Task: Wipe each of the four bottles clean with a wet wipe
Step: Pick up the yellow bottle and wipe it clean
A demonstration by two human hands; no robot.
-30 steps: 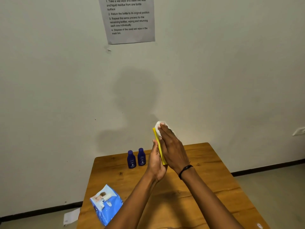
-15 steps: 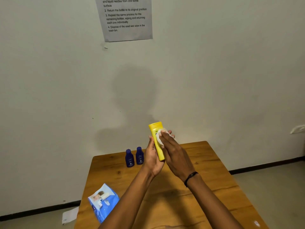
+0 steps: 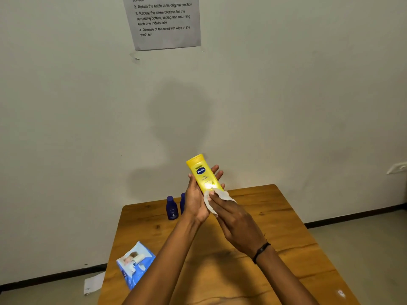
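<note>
My left hand (image 3: 195, 203) holds a yellow lotion bottle (image 3: 203, 173) upright above the wooden table (image 3: 275, 227), cap end up and label facing me. My right hand (image 3: 233, 221) presses a white wet wipe (image 3: 214, 200) against the bottle's lower end. Two small dark blue bottles stand at the table's far edge near the wall: one (image 3: 171, 208) in full view, the other (image 3: 182, 202) mostly hidden behind my left hand. A fourth bottle is not visible.
A blue wet wipe pack (image 3: 135, 264) lies at the table's left edge. A sheet of paper (image 3: 93, 282) lies on the floor beside the table. An instruction sheet (image 3: 164, 20) is taped to the wall. A wall socket (image 3: 397, 168) is at the right.
My right hand has slid the wipe down the yellow bottle from its top end to its bottom end. The bottle has turned so its label faces me.
</note>
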